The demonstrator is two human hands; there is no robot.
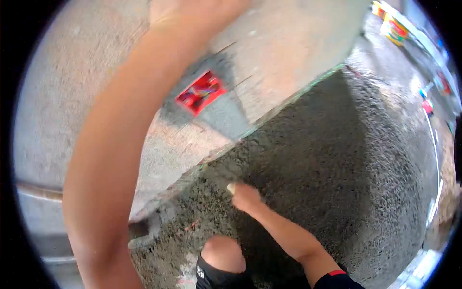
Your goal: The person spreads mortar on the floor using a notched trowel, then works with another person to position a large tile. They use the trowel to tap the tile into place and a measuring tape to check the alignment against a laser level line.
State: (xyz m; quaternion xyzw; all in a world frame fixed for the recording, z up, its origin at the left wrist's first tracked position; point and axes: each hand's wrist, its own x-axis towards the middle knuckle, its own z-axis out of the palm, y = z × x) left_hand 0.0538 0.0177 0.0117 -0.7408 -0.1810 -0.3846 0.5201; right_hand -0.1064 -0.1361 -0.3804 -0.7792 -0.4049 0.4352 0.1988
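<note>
My left arm reaches up across the left side of the view, and my left hand (199,8) is cut off by the top edge. Its fingers are out of sight, so whether it holds anything does not show. Over the rough grey mortar surface (308,159), my right hand (246,197) is closed. A small pale end (231,188) pokes out of that fist; the rest of it is hidden and blurred. Below the right hand is my bent knee (224,253).
A red open box (201,93) with small mixed items sits on the pale slab beyond a greenish edge line (288,100). At the far right stand a yellow bucket (395,30) and a long white pipe (433,135). Light-coloured pipes (41,192) lie at the left.
</note>
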